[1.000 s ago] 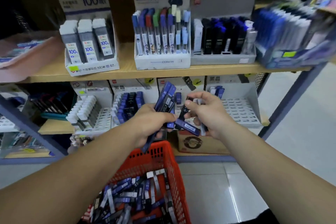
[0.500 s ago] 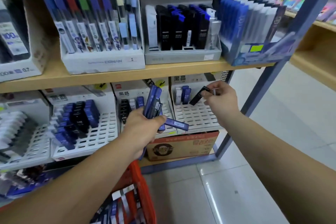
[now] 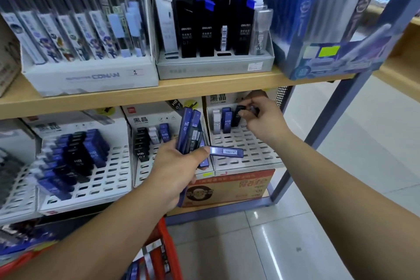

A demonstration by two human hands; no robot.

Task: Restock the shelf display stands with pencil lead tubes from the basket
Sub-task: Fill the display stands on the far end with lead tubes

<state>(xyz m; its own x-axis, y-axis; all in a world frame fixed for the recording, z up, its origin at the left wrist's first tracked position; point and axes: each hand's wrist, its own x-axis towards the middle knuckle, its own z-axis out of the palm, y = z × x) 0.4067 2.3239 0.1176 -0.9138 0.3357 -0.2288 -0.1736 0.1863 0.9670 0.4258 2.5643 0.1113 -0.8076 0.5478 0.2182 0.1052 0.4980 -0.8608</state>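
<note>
The right hand point(image 3: 263, 123) has moved to the right stand point(image 3: 245, 146), pinching one black tube point(image 3: 236, 116). The left hand point(image 3: 179, 170) grips about five blue tubes point(image 3: 185, 129).

Light is cool, even, moderately bright, from overhead. I note streaked glare on the floor tiles point(image 3: 270, 248) and soft shadow beneath the upper shelf point(image 3: 204, 89). Right hand point(image 3: 264, 121) motion-blurred; blue box point(image 3: 329, 62) soft and stretched near the frame edge.

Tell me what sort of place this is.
Most likely a stationery shop aisle. A wooden shelf carries boxes of pens. Under it stand slotted display stands holding HB pencil lead tubes. A red basket with more tubes shows at the bottom.
</note>
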